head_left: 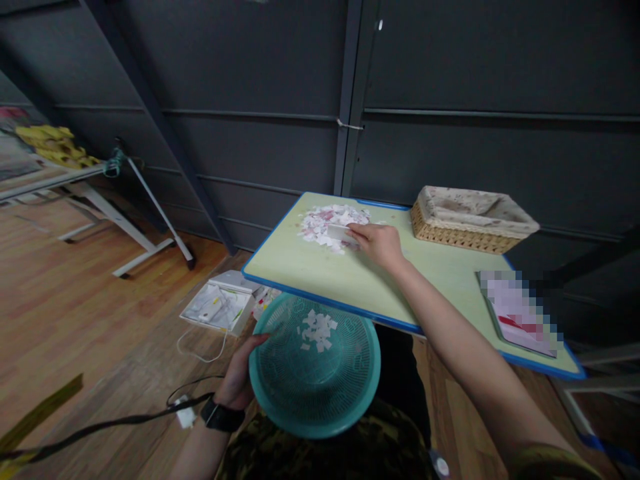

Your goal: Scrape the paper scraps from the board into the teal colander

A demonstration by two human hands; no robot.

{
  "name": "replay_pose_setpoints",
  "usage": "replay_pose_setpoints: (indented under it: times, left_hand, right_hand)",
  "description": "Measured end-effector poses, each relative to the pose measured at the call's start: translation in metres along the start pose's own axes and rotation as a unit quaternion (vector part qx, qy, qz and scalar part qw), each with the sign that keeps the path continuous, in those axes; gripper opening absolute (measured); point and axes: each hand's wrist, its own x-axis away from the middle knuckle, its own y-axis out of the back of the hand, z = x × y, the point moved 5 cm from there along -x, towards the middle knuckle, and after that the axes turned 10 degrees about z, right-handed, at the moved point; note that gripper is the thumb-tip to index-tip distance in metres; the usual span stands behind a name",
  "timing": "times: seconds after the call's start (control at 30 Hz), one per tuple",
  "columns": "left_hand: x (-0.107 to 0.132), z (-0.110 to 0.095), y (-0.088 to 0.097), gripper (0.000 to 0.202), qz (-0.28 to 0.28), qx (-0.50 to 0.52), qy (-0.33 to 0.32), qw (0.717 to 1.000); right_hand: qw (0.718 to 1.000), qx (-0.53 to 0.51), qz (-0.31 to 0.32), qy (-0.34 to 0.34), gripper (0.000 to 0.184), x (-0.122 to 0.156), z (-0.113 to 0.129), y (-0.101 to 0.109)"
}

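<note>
My left hand [241, 373] grips the left rim of a green plastic basin [320, 410] with slotted walls, held just under the table's front edge. Some small white paper scraps [319, 330] lie inside the basin. Over the table, my right hand [377, 243] pinches a flat white card-like piece [339, 232], its exact kind unclear. The piece stands on edge against a spread heap of torn paper scraps [315, 223], white with some pink. Part of the heap is hidden behind the piece and my fingers.
The pale table [285, 250] has a blue edge. A lined wicker basket [467, 237] stands at its back right, and a flat booklet-like item [520, 320] lies at the right. An open white box [220, 307] with a cable sits on the floor to the left.
</note>
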Motion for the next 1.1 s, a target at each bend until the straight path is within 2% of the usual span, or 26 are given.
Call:
replay_pose_setpoints:
  times: [0.17, 0.4, 0.67, 1.1]
  left_hand:
    - [0.001, 0.001, 0.000, 0.012, 0.000, -0.001, 0.014, 1.000]
    - [0.002, -0.002, -0.003, 0.018, 0.000, 0.002, 0.004, 1.000]
    - [0.003, -0.004, -0.008, 0.023, 0.016, -0.001, -0.002, 1.000]
    - [0.005, -0.007, -0.008, 0.018, 0.003, -0.003, -0.015, 1.000]
  right_hand:
    - [0.999, -0.014, -0.038, 0.014, 0.034, 0.001, 0.005, -0.002]
    - [0.999, 0.009, -0.006, 0.038, 0.033, 0.003, 0.015, -0.010]
    - [0.998, 0.021, -0.013, 0.060, 0.033, 0.003, 0.023, -0.016]
    - [0.993, -0.006, 0.000, 0.121, 0.031, 0.005, 0.033, -0.014]
